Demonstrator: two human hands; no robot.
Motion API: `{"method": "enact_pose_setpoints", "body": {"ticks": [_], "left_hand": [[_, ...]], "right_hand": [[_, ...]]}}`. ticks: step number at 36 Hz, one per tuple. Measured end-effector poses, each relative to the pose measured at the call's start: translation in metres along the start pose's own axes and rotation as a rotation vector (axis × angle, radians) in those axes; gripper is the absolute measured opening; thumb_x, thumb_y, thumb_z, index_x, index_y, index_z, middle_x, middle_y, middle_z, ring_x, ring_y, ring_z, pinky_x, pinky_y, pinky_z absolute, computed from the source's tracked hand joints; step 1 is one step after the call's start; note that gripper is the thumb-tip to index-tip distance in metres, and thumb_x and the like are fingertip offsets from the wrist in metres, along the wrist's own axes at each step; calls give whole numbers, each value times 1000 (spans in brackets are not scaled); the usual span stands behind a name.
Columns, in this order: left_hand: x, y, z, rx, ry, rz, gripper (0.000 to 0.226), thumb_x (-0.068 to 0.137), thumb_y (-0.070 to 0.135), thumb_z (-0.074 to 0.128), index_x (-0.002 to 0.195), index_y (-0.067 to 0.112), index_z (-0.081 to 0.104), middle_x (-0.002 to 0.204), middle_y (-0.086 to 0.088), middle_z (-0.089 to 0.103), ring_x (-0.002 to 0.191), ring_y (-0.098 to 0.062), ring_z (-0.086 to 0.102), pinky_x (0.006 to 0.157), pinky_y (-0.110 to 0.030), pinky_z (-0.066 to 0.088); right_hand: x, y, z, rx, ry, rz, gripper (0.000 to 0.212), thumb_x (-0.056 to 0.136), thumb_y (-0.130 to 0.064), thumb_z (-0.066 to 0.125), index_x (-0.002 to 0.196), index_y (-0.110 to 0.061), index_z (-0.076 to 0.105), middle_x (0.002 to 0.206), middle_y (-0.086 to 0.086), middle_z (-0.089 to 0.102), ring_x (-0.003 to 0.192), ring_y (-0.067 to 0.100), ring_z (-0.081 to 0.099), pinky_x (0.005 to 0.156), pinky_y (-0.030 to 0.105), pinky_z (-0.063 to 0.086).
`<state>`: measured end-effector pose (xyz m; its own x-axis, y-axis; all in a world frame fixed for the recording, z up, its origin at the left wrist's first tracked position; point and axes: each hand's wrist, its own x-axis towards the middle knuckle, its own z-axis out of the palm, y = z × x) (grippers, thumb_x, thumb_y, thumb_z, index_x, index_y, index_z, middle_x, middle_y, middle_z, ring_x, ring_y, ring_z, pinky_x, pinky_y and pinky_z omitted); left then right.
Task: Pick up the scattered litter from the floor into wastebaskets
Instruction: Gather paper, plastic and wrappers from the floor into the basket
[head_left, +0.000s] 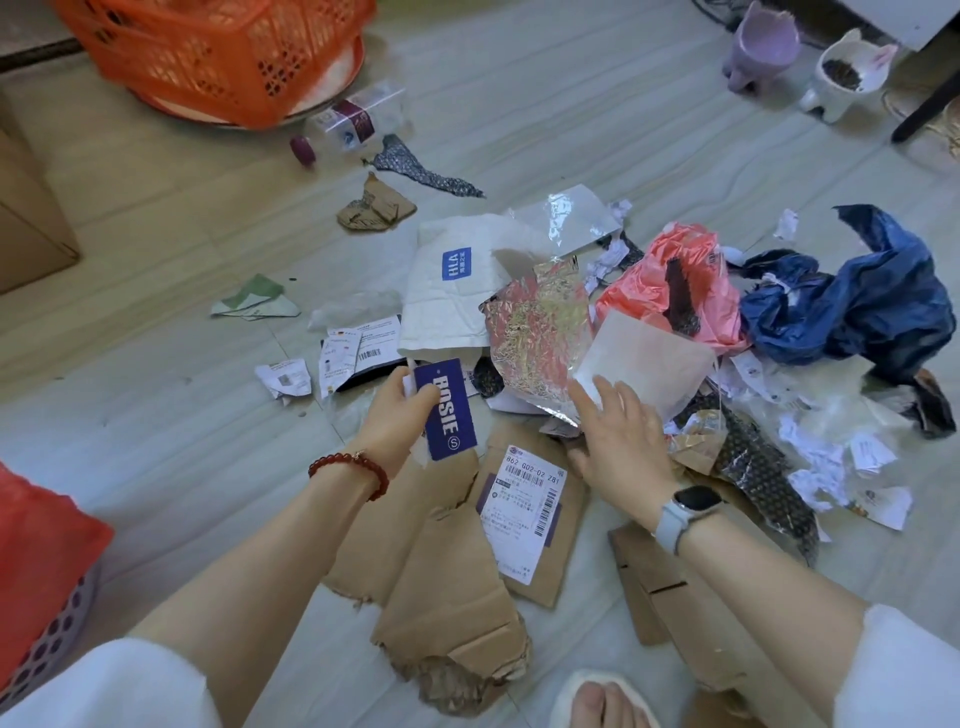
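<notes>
Head view: left hand (402, 410) pinches a blue tag (445, 410) (BOSIE), right hand (621, 441) spread flat over foil sheet (537, 327).

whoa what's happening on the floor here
A person is clearing litter scattered over the floor. Their left hand grips a blue clothing tag, while the right hand reaches, fingers spread, toward a sheet of white paper and crinkled foil. Torn cardboard, a pink plastic bag and a blue one lie around them. An orange basket sits farther back.
</notes>
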<state>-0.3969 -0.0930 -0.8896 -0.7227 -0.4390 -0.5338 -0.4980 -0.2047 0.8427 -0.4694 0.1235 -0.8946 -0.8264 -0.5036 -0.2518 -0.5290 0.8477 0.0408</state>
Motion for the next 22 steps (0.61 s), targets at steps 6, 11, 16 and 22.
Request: {"method": "enact_pose_setpoints", "body": {"ticks": [6, 11, 16, 22], "left_hand": [[0, 8, -1, 17, 13, -5, 15, 93, 10, 45, 108, 14, 42, 100, -6, 61, 87, -20, 62, 79, -37, 53], [0, 22, -9, 23, -23, 64, 25, 94, 1, 38, 108, 22, 38, 100, -14, 63, 88, -34, 66, 79, -49, 55], [-4, 36, -14, 86, -73, 164, 30, 94, -2, 34, 108, 23, 41, 90, 0, 62, 74, -14, 64, 58, -26, 57], [-14, 34, 2, -251, -199, 38, 16, 99, 16, 38, 108, 21, 50, 102, -7, 61, 86, -18, 61, 83, -40, 51]], "right_hand": [[13, 8, -26, 270, 157, 15, 19, 94, -17, 43, 102, -9, 59, 88, 18, 66, 84, 38, 61, 63, 39, 43], [20, -8, -72, 781, 29, -36, 13, 94, -14, 48, 85, -5, 53, 77, 8, 56, 76, 24, 51, 61, 28, 34], [24, -17, -77, 972, -19, 5, 18, 92, -13, 51, 99, 1, 59, 95, 21, 63, 90, 34, 59, 82, 41, 46], [22, -40, -65, 920, 73, 12, 17, 89, -22, 57, 84, -6, 57, 68, 11, 51, 64, 23, 47, 61, 33, 36]]}}
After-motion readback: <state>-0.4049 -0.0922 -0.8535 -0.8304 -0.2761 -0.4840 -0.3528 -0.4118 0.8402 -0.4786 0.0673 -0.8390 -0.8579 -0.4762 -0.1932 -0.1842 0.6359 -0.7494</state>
